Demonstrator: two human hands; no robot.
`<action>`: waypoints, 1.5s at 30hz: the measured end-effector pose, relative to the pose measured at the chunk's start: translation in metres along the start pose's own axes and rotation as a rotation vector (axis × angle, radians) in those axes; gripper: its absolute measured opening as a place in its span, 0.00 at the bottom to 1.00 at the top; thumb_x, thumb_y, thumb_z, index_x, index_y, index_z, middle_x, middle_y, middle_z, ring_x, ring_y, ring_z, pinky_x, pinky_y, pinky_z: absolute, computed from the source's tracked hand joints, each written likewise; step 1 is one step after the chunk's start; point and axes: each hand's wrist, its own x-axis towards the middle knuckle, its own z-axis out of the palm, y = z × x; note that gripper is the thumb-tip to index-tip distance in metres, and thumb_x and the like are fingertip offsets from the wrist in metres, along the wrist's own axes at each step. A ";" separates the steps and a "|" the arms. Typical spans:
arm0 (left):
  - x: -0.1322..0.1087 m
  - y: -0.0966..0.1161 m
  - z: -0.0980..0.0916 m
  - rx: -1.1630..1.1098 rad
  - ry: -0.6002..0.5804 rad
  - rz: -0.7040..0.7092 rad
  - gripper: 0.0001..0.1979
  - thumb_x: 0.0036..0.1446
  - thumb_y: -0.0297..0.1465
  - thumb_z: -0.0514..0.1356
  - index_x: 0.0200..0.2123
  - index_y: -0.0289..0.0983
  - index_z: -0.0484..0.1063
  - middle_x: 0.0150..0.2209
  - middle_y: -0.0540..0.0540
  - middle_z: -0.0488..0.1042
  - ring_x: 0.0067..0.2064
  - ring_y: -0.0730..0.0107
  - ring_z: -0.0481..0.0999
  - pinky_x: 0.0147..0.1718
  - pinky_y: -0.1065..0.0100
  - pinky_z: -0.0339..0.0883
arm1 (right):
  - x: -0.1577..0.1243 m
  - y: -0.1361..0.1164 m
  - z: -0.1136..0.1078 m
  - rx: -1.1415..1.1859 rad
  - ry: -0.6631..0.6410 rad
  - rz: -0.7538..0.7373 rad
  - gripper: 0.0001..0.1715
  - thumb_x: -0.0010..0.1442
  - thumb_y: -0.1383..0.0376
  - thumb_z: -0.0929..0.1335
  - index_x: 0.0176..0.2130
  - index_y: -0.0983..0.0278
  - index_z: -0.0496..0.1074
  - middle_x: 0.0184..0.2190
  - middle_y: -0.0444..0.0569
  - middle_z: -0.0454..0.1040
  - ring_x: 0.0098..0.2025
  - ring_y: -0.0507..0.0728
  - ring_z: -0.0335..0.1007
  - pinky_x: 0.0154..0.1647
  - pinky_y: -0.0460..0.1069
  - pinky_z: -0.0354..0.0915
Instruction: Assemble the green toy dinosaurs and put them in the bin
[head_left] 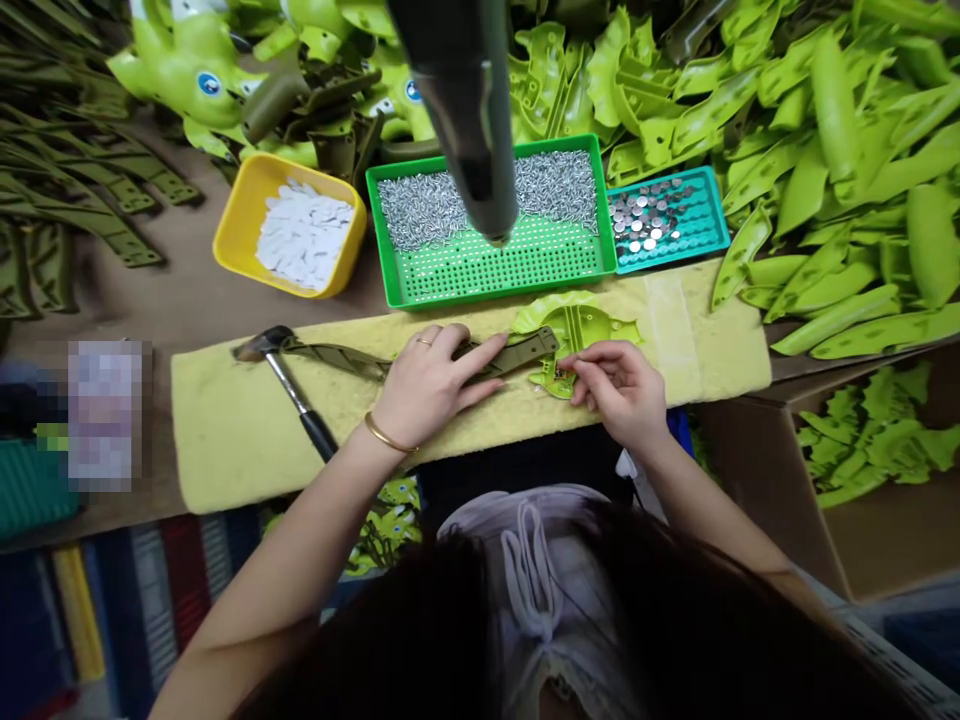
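My left hand (435,380) lies on a long olive-green plastic strip (525,352), fingers stretched along it and pressing it onto the yellow mat (247,430). The strip's right end rests over a lime-green plastic toy shell (574,320). My right hand (619,385) is at the lower edge of that shell, its fingers pinched together on something small that I cannot make out. A hammer (289,385) lies on the mat to the left of my left hand.
A dark hanging power tool (469,110) dangles over a green tray of screws (495,270). Beside it are a teal tray of metal discs (675,215) and a yellow bin of white pieces (289,225). Lime-green parts (825,160) pile up at right, olive strips (67,190) at left, a cardboard box (862,480) lower right.
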 end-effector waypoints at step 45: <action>-0.034 0.017 -0.007 -1.679 0.797 -1.224 0.20 0.40 0.42 0.72 0.30 0.33 0.72 0.31 0.47 0.77 0.32 0.72 0.77 0.35 0.67 0.74 | 0.067 0.000 -0.031 -0.825 -0.332 -0.515 0.26 0.58 0.58 0.70 0.55 0.57 0.69 0.48 0.53 0.75 0.51 0.63 0.69 0.51 0.62 0.67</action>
